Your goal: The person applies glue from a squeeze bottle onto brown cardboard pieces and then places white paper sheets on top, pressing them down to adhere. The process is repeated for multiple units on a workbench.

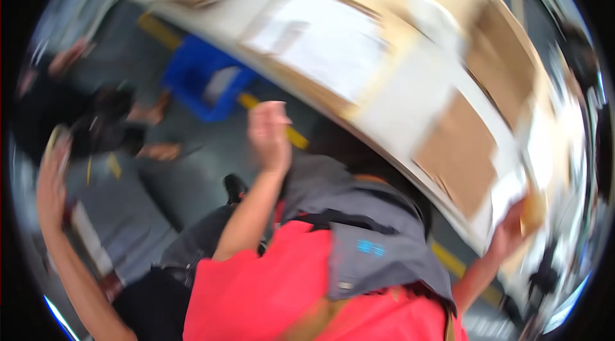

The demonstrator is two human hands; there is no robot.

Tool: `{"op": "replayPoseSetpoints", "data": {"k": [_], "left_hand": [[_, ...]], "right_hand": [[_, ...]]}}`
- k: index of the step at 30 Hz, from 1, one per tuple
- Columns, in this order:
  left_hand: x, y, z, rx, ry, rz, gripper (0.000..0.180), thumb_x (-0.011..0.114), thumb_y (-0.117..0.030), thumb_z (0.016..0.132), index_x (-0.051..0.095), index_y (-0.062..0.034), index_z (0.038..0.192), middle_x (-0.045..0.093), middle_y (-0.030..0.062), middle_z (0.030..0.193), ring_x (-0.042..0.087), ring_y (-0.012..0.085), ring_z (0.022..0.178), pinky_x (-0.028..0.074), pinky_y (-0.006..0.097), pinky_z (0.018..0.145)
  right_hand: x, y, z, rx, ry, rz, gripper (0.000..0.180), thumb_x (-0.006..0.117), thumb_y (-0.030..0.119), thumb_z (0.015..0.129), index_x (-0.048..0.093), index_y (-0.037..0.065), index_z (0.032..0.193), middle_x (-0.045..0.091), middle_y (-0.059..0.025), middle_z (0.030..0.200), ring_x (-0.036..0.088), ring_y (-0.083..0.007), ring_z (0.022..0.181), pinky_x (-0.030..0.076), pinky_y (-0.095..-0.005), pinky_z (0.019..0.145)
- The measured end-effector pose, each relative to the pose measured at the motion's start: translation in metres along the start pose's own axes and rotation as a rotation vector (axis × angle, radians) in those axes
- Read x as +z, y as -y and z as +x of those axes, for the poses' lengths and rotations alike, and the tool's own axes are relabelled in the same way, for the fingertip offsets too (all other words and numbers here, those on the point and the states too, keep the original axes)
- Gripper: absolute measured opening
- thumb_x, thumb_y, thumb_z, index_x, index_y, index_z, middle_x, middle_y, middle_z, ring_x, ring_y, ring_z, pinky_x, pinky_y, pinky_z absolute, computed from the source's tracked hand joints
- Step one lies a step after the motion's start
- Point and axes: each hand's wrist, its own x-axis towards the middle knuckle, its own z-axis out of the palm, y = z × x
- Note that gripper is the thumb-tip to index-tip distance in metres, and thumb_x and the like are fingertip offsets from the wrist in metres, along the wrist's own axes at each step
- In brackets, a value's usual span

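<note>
Motion blurs much of the picture. My left hand [266, 133] is raised in the air beside the table edge, its fingers loosely bent and nothing visible in them. Out to the right, at the table's near corner, my right hand [508, 231] grips an amber, rounded, roll-like thing [533, 211]; its exact kind is too smeared to make out. Close to that hand are a white sheet [507, 195] and a flat brown cardboard piece [459, 154] on the white table [410, 94].
White sheets on cardboard [320, 36] and an upright brown cardboard piece [503, 59] occupy the table. A blue bin [221, 107] stands on the floor near it. At left, another person's raised arm [73, 270] comes close; a person in dark clothes [51, 107] is beyond.
</note>
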Motion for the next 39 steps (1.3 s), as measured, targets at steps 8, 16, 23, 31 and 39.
{"op": "replayPoseSetpoints", "data": {"k": [8, 16, 23, 31, 39], "left_hand": [[0.145, -0.067, -0.039, 0.508, 0.791, 0.118, 0.016, 0.069, -0.003, 0.084, 0.069, -0.0036, 0.1, 0.062, 0.0075, 0.088, 0.059, 0.0211, 0.08, 0.048, 0.032, 0.072], [0.206, -0.071, -0.056, 0.699, 1.019, 0.249, 0.019, 0.076, -0.007, 0.081, 0.072, -0.0049, 0.099, 0.063, 0.0068, 0.092, 0.059, 0.0238, 0.086, 0.049, 0.033, 0.075], [0.205, -0.064, -0.057, 0.687, 0.964, 0.234, 0.017, 0.076, -0.007, 0.081, 0.072, -0.0044, 0.098, 0.063, 0.0074, 0.091, 0.059, 0.0237, 0.087, 0.05, 0.033, 0.074], [0.206, -0.064, -0.057, 0.695, 0.983, 0.24, 0.017, 0.076, -0.006, 0.082, 0.072, -0.0042, 0.098, 0.061, 0.0075, 0.091, 0.06, 0.0227, 0.084, 0.05, 0.032, 0.072], [0.205, -0.064, -0.057, 0.71, 0.97, 0.249, 0.015, 0.076, -0.006, 0.083, 0.072, -0.0041, 0.098, 0.061, 0.0068, 0.09, 0.059, 0.0212, 0.083, 0.049, 0.031, 0.07]], "right_hand": [[-0.017, -0.033, -0.03, -0.714, -0.27, -1.043, 0.077, 0.063, 0.051, 0.093, 0.036, 0.005, 0.148, 0.048, -0.0164, 0.146, 0.054, -0.0281, 0.127, 0.056, -0.0382, 0.094], [-0.032, -0.047, -0.007, -0.775, -0.267, -1.424, 0.09, 0.073, 0.048, 0.088, 0.026, 0.004, 0.151, 0.045, -0.0199, 0.147, 0.045, -0.0298, 0.136, 0.039, -0.0438, 0.112], [-0.046, -0.041, 0.008, -0.729, -0.3, -1.39, 0.084, 0.076, 0.041, 0.087, 0.034, 0.0, 0.147, 0.047, -0.0193, 0.146, 0.046, -0.0275, 0.134, 0.033, -0.0426, 0.113], [-0.047, -0.038, 0.006, -0.668, -0.296, -1.51, 0.089, 0.071, 0.049, 0.088, 0.025, 0.008, 0.153, 0.044, -0.0218, 0.148, 0.045, -0.0303, 0.137, 0.041, -0.0436, 0.112], [-0.045, -0.042, -0.003, -0.623, -0.309, -1.502, 0.092, 0.07, 0.052, 0.087, 0.023, 0.011, 0.154, 0.045, -0.0235, 0.147, 0.045, -0.0315, 0.137, 0.039, -0.0452, 0.112]]}}
